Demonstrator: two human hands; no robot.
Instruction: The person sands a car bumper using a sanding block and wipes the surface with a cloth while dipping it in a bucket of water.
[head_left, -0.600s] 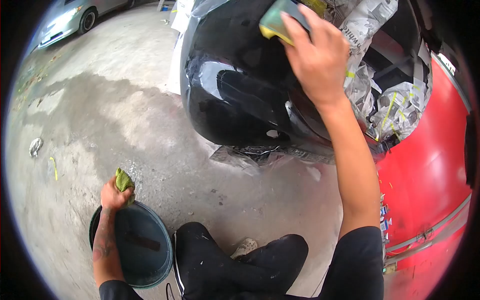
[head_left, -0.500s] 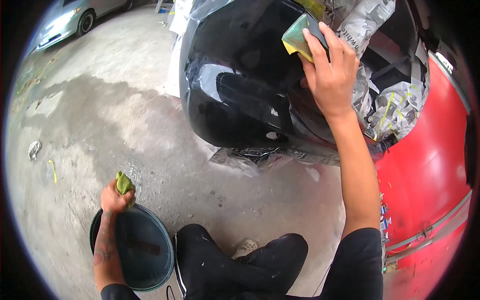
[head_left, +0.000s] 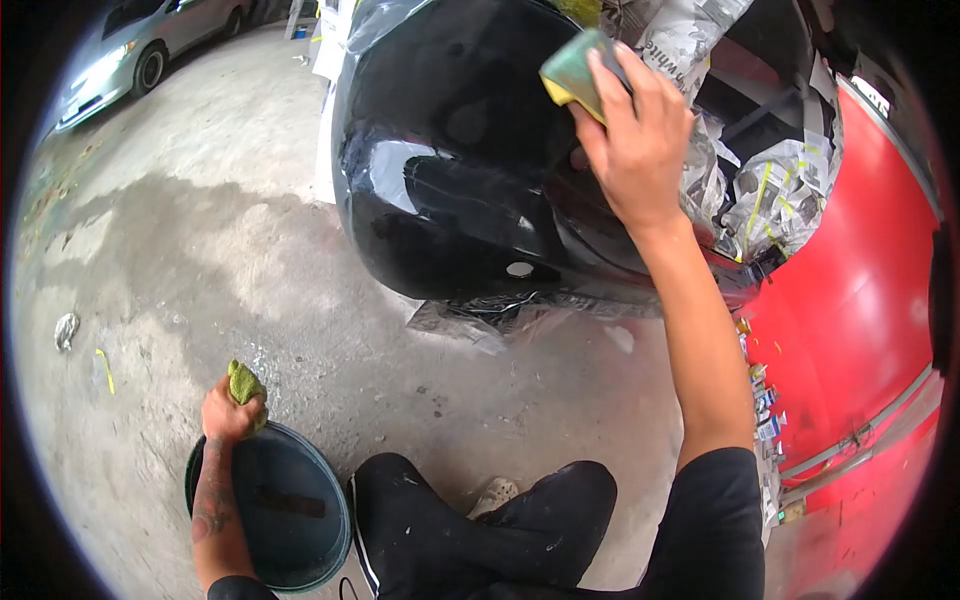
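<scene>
My right hand (head_left: 645,150) grips a green and dark block (head_left: 578,66) with a yellow edge, held against the upper part of a glossy black car panel (head_left: 450,180). Crumpled newspaper (head_left: 775,200) with yellow tape lies beside the panel on the right. At the lower left, my left hand (head_left: 230,412) is closed around a green cloth (head_left: 244,383), over the far rim of a dark round bucket (head_left: 322,470). A dark strip shows inside the bucket.
A red car panel (head_left: 850,310) stands at the right, with small items along its near edge. Wet patches mark the concrete floor (head_left: 420,400). A light-coloured car (head_left: 125,60) is parked at the far upper left.
The block and my right hand moved down and right, then back to the left. The view has shifted slightly, and my left hand still holds the cloth.
</scene>
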